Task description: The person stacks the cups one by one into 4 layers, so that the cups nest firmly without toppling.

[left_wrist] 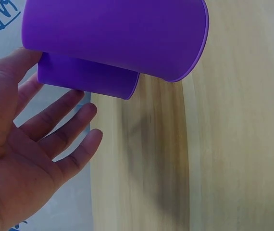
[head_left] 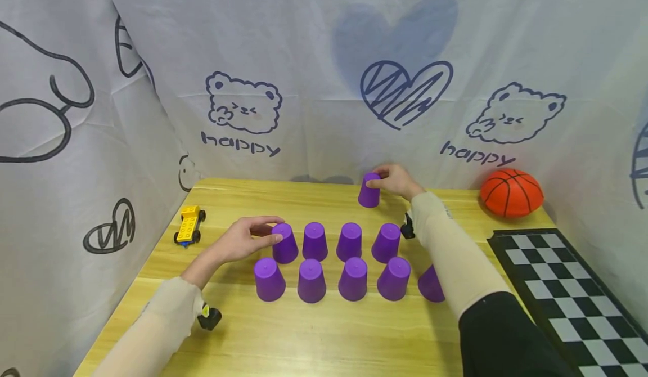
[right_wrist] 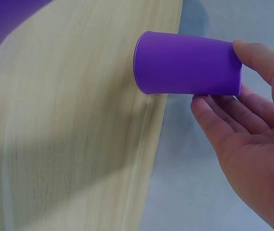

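Note:
Several upside-down purple cups make two rows on the table. My left hand (head_left: pixel 243 239) has its thumb and fingers about the upper part of the leftmost cup (head_left: pixel 286 244) in the farther row. In the left wrist view a nearer cup (left_wrist: pixel 113 33) partly hides that cup (left_wrist: pixel 84 77), and the hand's other fingers (left_wrist: pixel 62 139) spread loosely. Beyond the rows, near the table's back edge, my right hand (head_left: pixel 397 180) pinches another purple cup (right_wrist: pixel 187 65) by its narrow end, rim down. Whether this cup touches the table I cannot tell. My right sleeve partly covers the nearer row's rightmost cup (head_left: pixel 430 285).
A yellow toy car (head_left: pixel 189 225) stands at the table's left side. An orange basketball (head_left: pixel 511 193) sits at the back right corner, behind a black-and-white checkered mat (head_left: pixel 567 278). A white printed cloth (head_left: pixel 314 56) hangs behind the wooden table (head_left: pixel 304 343).

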A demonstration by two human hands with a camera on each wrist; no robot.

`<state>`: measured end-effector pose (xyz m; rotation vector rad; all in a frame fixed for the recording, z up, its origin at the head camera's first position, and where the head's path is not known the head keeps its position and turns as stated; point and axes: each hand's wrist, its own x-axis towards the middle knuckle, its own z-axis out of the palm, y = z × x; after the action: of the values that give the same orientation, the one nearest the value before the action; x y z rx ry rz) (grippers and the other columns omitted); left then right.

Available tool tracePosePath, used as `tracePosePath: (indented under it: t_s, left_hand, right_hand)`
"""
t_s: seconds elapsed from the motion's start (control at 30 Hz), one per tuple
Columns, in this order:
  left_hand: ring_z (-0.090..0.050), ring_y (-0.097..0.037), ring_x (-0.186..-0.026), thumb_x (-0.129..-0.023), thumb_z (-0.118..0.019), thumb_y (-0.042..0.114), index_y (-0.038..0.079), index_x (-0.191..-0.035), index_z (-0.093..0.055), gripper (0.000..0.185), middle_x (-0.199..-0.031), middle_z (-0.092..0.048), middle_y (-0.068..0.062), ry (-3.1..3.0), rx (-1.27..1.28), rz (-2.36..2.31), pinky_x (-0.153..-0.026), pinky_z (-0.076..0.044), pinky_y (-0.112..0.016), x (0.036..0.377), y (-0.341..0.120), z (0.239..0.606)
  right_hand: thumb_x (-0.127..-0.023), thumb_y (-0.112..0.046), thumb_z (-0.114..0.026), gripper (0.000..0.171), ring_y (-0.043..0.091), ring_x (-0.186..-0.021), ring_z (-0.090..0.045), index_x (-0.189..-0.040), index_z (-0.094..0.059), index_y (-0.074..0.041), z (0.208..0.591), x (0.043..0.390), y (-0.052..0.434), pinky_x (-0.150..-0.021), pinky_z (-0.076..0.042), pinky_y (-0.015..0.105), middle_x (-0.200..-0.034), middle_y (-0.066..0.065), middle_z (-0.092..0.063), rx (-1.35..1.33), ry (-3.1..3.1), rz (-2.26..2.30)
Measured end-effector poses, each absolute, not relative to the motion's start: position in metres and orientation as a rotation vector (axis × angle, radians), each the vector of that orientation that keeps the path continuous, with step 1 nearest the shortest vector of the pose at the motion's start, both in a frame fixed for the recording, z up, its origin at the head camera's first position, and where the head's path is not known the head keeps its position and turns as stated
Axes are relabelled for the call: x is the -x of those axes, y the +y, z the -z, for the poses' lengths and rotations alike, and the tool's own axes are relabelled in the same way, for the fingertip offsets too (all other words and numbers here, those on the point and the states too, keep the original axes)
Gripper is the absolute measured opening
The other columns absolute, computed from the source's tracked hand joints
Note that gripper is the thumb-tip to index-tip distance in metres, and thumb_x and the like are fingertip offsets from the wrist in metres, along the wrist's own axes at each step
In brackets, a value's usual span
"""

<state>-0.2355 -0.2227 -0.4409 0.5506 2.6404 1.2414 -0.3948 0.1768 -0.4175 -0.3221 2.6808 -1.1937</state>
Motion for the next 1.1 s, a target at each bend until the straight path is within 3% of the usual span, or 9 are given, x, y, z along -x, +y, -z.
tracePosePath:
  t_s: [0.6, 0.83, 1.1]
  left_hand:
    - [-0.070, -0.035, -0.118, -0.097, -0.077, 0.034, 0.011, -0.139, -0.067, 0.049, -0.131, -0.073, -0.016, 2.693, -0.570, -1.176, -0.100, -0.060, -0.052, 0.239, -0.219, 0.437]
    - [-0.072, -0.030, -0.113, -0.093, -0.082, 0.031, 0.009, -0.135, -0.069, 0.049, -0.123, -0.077, -0.011, 2.689, -0.634, -1.168, -0.097, -0.061, -0.049, 0.241, -0.218, 0.435]
    - [-0.072, -0.027, -0.111, -0.091, -0.083, 0.032, 0.009, -0.130, -0.071, 0.047, -0.121, -0.077, -0.008, 2.796, -0.576, -1.167, -0.092, -0.063, -0.042, 0.249, -0.219, 0.415]
  right_hand:
    - [-0.099, -0.022, -0.074, 0.052, 0.041, -0.126, -0.062, -0.139, -0.060, 0.008, 0.417, 0.394, 0.177, -0.111, -0.053, 0.051, -0.136, 0.029, -0.065, 0.314, 2.679, 1.176]
    - [-0.099, -0.022, -0.074, 0.052, 0.042, -0.127, -0.062, -0.139, -0.060, 0.008, 0.419, 0.395, 0.177, -0.110, -0.054, 0.051, -0.137, 0.029, -0.065, 0.316, 2.689, 1.172]
    - [-0.101, -0.030, -0.071, 0.061, 0.044, -0.138, -0.055, -0.147, -0.053, 0.007, 0.410, 0.391, 0.181, -0.118, -0.048, 0.054, -0.148, 0.029, -0.057, 0.345, 2.724, 1.126]
